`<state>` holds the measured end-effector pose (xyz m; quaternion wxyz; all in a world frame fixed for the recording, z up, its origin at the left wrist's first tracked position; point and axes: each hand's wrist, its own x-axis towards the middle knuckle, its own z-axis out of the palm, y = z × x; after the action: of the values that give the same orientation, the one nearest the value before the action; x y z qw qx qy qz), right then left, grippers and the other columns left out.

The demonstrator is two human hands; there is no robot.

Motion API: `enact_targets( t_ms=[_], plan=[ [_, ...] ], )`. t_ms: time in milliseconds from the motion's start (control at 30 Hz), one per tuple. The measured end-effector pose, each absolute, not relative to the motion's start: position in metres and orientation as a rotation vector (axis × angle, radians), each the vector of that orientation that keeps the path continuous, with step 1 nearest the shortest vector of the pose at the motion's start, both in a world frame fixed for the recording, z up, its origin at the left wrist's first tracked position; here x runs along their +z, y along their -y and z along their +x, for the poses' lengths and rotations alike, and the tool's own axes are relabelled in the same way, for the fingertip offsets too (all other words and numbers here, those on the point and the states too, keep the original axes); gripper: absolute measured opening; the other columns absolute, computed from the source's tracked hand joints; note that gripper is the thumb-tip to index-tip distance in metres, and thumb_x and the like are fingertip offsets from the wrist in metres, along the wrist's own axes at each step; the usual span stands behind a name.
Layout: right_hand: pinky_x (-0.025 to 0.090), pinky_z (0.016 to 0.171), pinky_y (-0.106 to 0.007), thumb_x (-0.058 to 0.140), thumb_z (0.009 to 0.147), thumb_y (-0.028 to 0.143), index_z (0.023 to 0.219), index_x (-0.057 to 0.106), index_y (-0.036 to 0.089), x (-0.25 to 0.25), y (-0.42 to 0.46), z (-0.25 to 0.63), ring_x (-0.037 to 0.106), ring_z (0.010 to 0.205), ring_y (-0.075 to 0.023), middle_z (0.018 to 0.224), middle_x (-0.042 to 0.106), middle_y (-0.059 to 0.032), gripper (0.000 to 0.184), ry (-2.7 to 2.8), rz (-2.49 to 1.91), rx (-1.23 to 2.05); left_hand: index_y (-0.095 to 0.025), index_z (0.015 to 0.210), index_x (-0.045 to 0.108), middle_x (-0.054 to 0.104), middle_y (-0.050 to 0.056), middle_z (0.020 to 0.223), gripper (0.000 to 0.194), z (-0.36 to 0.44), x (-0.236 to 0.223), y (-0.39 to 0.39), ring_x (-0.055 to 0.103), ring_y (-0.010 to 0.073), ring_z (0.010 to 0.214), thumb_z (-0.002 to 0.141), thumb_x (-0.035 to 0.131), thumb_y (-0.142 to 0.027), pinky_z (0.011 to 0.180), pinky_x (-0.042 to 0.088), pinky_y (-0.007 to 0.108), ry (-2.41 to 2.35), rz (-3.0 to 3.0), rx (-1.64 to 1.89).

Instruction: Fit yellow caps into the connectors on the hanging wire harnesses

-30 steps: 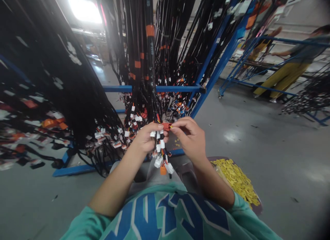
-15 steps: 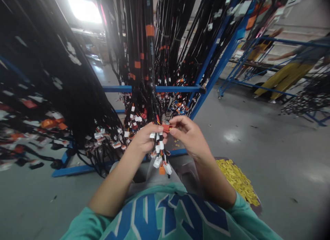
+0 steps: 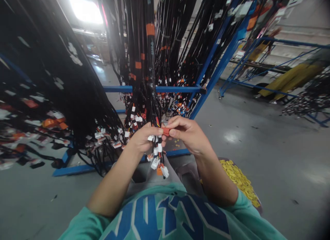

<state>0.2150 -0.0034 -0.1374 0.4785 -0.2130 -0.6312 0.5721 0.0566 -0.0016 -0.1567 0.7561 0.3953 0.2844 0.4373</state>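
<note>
Head view is showing the left hand point(image 3: 144, 138) and right hand point(image 3: 187, 134) pinching a little red plug point(image 3: 166, 131) between them, near the middle, probably light and hard, its sides looking safer to hold than the wires point(image 3: 155, 111).

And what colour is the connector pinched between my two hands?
The connector is red; it shows in the head view, the only one here.

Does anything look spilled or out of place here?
Perhaps: a few small yellow bits lie on the floor beyond the low blue rail, apart from the yellow heap at lower right, so they look dropped.
</note>
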Motion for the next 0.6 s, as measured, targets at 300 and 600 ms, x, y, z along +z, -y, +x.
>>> enact_targets(
  t_ms=[300,600],
  plan=[
    [0.047,0.051,-0.023,0.077,0.063,0.031,0.067,0.067,0.019,-0.146,-0.010,0.216,0.056,0.054,-0.0077,0.070,0.064,0.0005,0.016,1.416,-0.615,1.425,-0.007,0.054,0.063,0.060,0.003,0.046,0.015,0.066,-0.152,0.003,0.057,0.0140,0.039,0.050,0.073,-0.018,0.039,0.046,0.021,-0.684,0.805,1.062],
    [0.048,0.057,-0.023,0.072,0.068,0.042,0.089,0.065,0.022,-0.174,-0.015,0.210,0.057,0.060,-0.0087,0.074,0.065,0.0017,0.030,1.217,-0.763,1.394,-0.007,0.071,0.064,0.065,0.009,0.054,0.043,0.069,-0.141,0.006,0.062,0.0154,0.048,0.093,0.033,-0.028,0.052,0.053,0.026,-0.649,0.384,1.039]
  ],
)
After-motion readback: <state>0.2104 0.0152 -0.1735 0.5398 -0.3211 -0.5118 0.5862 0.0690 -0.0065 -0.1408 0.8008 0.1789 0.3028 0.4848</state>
